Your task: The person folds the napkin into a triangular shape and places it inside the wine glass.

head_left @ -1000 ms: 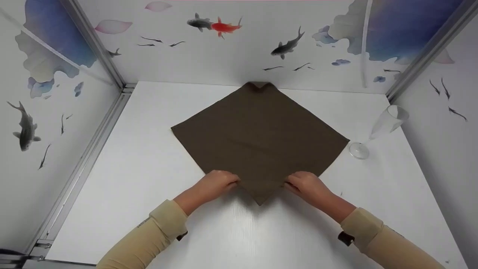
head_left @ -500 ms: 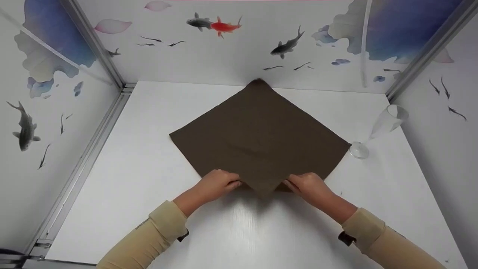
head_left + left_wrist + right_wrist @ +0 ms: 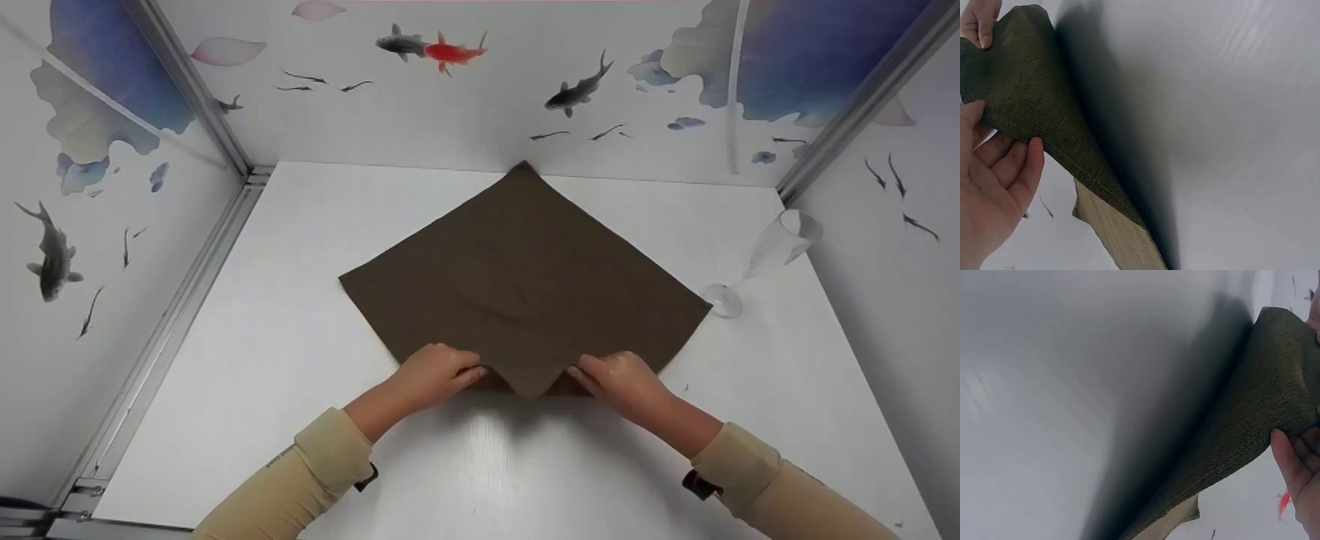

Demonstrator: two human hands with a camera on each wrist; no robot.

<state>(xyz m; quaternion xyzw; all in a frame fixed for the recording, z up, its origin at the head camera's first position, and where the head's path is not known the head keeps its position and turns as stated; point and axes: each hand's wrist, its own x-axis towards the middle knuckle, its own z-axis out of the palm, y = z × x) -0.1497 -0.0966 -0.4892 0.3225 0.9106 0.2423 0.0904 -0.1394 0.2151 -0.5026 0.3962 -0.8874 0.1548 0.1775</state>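
Note:
A dark brown cloth napkin (image 3: pixel 510 262) lies diamond-wise on the white table, its far corner at the back wall. My left hand (image 3: pixel 435 373) pinches its near left edge, fingers and thumb on the cloth in the left wrist view. On the near right edge my right hand (image 3: pixel 626 384) pinches it the same way. Between the hands the near corner droops, and a darker strip of the napkin shows beneath it. Both wrist views show the held part raised off the table, with a shadow under it.
A clear stemmed glass (image 3: pixel 787 236) stands at the right. The napkin's right corner reaches its round foot (image 3: pixel 725 301). White panels with painted fish (image 3: pixel 456 52) enclose the table (image 3: pixel 300 217) at the back and sides.
The napkin's near part has been lifted, and its near edge now bends under. Its side corners have shifted toward the front, the right one meeting the glass's foot. The folded far corner has straightened out.

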